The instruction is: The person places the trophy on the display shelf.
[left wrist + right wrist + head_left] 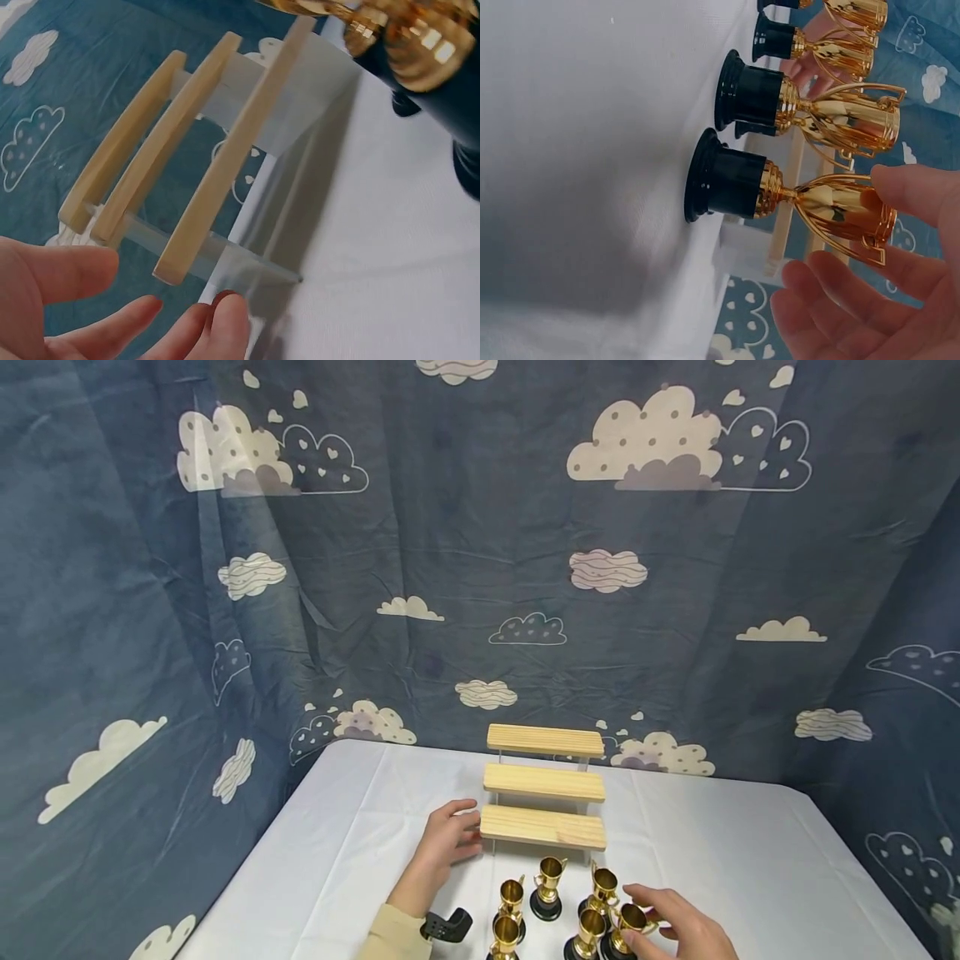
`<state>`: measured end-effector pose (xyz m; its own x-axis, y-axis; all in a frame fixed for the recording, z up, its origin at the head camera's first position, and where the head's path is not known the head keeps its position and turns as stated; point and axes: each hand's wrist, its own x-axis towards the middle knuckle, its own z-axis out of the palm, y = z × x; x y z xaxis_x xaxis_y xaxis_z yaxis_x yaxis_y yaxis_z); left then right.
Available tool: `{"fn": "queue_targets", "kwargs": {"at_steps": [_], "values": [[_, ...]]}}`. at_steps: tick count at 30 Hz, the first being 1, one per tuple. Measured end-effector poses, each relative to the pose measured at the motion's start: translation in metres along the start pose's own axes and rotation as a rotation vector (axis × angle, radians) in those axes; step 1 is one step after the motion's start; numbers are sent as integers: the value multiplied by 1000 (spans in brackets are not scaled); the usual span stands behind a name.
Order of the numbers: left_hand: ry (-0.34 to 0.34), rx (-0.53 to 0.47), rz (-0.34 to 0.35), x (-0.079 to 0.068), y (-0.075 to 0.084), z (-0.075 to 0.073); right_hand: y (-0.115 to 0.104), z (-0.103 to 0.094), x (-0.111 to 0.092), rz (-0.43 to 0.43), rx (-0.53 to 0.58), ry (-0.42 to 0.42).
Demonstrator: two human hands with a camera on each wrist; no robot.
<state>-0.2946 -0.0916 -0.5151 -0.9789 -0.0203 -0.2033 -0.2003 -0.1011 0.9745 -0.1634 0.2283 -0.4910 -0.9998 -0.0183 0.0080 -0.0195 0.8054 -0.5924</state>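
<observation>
A small gold trophy cup (pixel 836 210) with a black base stands upright at the right of a group of several like it. My right hand (pixel 686 925) grips its cup near the rim, thumb on one side and index finger on the other; the base rests on the white cloth. My left hand (pixel 444 839) is beside the left end of a three-step wooden display stand (pixel 543 827), fingers spread and holding nothing. In the left wrist view its fingertips (pixel 229 315) come close to the lowest plank (pixel 225 172).
Nearer trophies include one in front of the stand (pixel 548 881) and one at the front left (pixel 506 933). Clear side panels (pixel 307 90) support the planks. A white cloth (pixel 360 835) covers the table, with a cloud-patterned blue curtain (pixel 480 568) behind and at both sides.
</observation>
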Motion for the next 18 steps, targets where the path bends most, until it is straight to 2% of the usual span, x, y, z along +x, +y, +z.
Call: {"fn": "queue_targets", "kwargs": {"at_steps": [7,18], "values": [[-8,-55,-24,1,-3,-1,-1,5,-4,-11,-16,29],[-53,-84,-27,6,-6,0,-3,5,-13,-60,-34,136]]}}
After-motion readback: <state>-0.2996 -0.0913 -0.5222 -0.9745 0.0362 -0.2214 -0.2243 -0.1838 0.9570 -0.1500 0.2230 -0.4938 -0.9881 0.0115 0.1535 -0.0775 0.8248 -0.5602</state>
